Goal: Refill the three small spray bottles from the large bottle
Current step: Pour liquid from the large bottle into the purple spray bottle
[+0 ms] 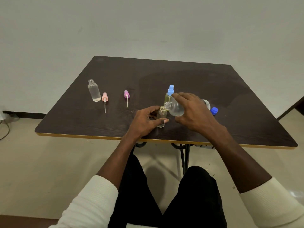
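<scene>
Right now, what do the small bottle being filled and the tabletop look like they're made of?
Small bottle: clear, glossy, probably plastic; you see through it, and its neck has moulded threads. Tabletop: dark wood-grain, matte, likely laminate over board, judging by the lighter edge strip.

text: none legible | large bottle [176, 108]: a white label band shows behind the right hand [194, 112], nothing on it can be read | small bottles, spray caps, blue cap: plain, unmarked | surface [181, 76]: a pale tag under the near edge, too small to read
</scene>
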Demonstrator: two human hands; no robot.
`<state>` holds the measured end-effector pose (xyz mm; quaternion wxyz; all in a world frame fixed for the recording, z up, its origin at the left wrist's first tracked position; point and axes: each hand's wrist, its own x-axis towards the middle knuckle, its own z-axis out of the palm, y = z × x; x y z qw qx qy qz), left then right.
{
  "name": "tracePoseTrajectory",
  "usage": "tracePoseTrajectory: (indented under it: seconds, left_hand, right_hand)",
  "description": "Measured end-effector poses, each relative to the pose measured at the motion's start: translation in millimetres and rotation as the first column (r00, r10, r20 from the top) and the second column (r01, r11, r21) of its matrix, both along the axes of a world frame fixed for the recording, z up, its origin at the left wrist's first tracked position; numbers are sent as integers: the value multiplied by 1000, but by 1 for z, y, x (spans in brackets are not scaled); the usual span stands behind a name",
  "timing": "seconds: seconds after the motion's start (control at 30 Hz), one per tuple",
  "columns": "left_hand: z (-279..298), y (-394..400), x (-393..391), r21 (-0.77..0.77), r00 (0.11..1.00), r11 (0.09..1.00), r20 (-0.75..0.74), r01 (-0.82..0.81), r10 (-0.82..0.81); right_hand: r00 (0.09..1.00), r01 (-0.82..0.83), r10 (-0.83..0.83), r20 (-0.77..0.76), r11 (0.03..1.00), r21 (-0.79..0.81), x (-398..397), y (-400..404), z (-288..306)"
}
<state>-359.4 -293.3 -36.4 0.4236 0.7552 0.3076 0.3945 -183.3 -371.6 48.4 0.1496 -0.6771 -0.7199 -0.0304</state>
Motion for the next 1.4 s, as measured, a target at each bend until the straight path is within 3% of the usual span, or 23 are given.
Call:
tracePoseTrajectory:
  seconds: [1.4]
  left_hand:
    - [-1, 0, 0, 11, 1000, 1000, -27, -8, 9]
  right_hand:
    - [998, -45, 43, 48, 998, 44, 3, 6, -2]
